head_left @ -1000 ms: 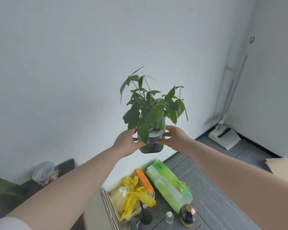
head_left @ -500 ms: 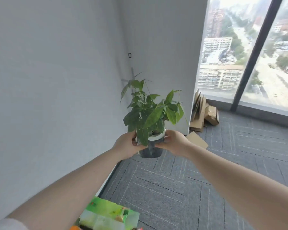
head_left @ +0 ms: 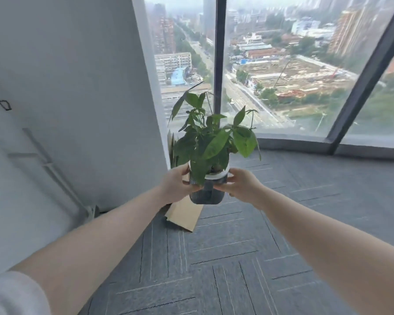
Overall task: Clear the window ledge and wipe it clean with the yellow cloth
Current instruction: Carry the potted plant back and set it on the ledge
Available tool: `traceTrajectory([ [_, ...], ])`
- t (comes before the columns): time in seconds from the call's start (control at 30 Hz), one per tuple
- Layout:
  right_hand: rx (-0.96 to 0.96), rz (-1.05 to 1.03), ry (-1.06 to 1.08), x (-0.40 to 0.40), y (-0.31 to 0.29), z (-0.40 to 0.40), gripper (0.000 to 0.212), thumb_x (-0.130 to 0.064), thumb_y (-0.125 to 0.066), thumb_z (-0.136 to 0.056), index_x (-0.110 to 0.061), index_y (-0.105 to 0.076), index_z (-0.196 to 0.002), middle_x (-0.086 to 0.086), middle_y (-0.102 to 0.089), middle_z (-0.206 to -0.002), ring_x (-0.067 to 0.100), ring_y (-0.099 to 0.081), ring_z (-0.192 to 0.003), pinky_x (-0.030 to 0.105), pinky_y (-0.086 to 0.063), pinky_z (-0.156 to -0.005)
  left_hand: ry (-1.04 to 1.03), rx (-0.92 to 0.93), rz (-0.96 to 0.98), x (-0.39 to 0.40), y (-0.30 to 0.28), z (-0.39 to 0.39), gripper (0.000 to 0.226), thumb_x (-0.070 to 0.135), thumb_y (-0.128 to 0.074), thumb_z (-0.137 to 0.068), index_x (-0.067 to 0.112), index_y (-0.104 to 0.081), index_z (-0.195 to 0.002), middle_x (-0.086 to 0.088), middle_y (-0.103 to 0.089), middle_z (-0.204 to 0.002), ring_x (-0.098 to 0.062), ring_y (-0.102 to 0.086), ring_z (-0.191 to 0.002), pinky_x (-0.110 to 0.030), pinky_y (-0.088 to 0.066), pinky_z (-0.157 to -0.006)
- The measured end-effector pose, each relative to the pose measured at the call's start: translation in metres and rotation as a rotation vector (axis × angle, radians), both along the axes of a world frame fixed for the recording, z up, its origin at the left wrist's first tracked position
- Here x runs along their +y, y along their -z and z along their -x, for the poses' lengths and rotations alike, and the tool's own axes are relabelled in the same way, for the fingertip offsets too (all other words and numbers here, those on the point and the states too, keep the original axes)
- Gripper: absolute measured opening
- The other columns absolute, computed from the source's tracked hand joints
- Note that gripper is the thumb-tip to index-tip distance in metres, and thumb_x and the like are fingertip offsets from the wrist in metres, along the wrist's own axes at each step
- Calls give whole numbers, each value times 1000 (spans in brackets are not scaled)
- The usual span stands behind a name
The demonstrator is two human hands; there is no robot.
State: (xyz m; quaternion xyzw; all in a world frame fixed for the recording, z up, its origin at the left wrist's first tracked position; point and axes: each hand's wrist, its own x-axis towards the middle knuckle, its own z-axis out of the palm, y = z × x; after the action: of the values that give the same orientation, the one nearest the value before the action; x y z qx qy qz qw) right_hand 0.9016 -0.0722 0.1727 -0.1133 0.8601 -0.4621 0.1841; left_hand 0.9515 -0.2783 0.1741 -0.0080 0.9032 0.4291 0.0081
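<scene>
We see both arms stretched forward, holding a potted plant (head_left: 210, 142) up in the air between the hands, well above the grey carpet floor (head_left: 237, 258). The left hand (head_left: 175, 185) grips the pot's left side, fingers curled round it with the thumb up near the white rim. The right hand (head_left: 242, 185) grips the right side the same way, fingertips wrapped onto the dark ribbed pot (head_left: 206, 194). The pot sits upright, leaves spreading above both hands. Behind it we see a flat cardboard piece (head_left: 183, 214) leaning at the foot of the white wall (head_left: 77, 87), more cardboard just behind the leaves. The window (head_left: 282, 64) with dark frames fills the far side; the grey window ledge (head_left: 305, 144) runs along its base, well apart from the plant. No yellow cloth in view.
</scene>
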Motion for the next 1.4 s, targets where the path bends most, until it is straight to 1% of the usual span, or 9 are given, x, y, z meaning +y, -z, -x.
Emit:
traceTrajectory([
  [0.2, 5, -12, 153, 78, 10, 102, 34, -27, -78, -78, -16, -67, -109, 4, -72, -101, 23, -63, -78, 44, -57, -77, 170, -25, 27, 76, 6, 132, 27, 31, -78, -76, 43, -62, -94, 18, -67, -102, -6, -69, -88, -41, -55, -89],
  [0.43, 2, 16, 152, 162, 13, 249, 39, -27, -77, -80, -20, -65, -116, 0, -70, -110, 19, -65, -98, 42, -57, -84, 197, -48, 59, 158, 8, 286, 33, 38, -76, -77, 39, -61, -106, 23, -65, -107, -4, -68, -88, -42, -55, -89],
  [0.6, 5, 21, 173, 207, -3, 341, 37, -26, -74, -83, -18, -63, -118, -1, -68, -111, 14, -61, -77, 25, -50, -57, 231, -29, 63, 201, -2, 389, 57, 55, -71, -67, 39, -59, -120, 22, -64, -119, 1, -68, -90, -41, -53, -93],
  [0.7, 22, 25, 202, 229, -8, 393, 40, -28, -75, -82, -19, -63, -119, -1, -69, -111, 18, -64, -84, 34, -54, -65, 230, -14, 59, 224, -6, 443, 41, 46, -75, -73, 39, -63, -111, 21, -66, -114, -3, -66, -97, -40, -52, -94],
  [0.9, 10, 33, 287, 270, 1, 500, 36, -28, -76, -80, -20, -66, -114, -4, -70, -107, 13, -63, -89, 29, -53, -72, 292, -21, 25, 266, -2, 561, 29, 35, -78, -76, 53, -58, -87, 27, -68, -96, -2, -65, -95, -32, -53, -87],
  [1.03, 17, -31, 348, 301, 5, 577, 34, -28, -76, -80, -14, -66, -109, 2, -71, -104, 19, -64, -90, 32, -51, -79, 362, -9, -11, 301, 0, 650, 35, 31, -78, -77, 56, -56, -90, 30, -66, -98, -2, -67, -94, -26, -53, -86],
  [1.17, 11, -39, 451, 342, -3, 657, 29, -29, -76, -79, -13, -64, -99, 0, -71, -92, 7, -53, -63, 20, -43, -62, 464, -38, -34, 344, -8, 743, 34, 27, -76, -80, 51, -56, -95, 32, -62, -97, -5, -69, -87, -26, -53, -79],
  [1.27, 38, -35, 488, 371, -8, 710, 35, -30, -78, -77, -16, -67, -107, 0, -73, -100, 12, -60, -75, 26, -46, -72, 503, -2, 3, 376, -15, 804, 34, 29, -75, -81, 43, -58, -107, 28, -61, -100, -6, -69, -83, -23, -50, -78],
  [1.4, 35, -71, 510, 407, -2, 778, 41, -32, -77, -77, -16, -65, -112, 3, -72, -105, 25, -65, -94, 40, -53, -87, 541, -21, 35, 411, -3, 883, 40, 35, -76, -78, 39, -60, -115, 21, -63, -112, -6, -69, -90, -35, -51, -93],
])
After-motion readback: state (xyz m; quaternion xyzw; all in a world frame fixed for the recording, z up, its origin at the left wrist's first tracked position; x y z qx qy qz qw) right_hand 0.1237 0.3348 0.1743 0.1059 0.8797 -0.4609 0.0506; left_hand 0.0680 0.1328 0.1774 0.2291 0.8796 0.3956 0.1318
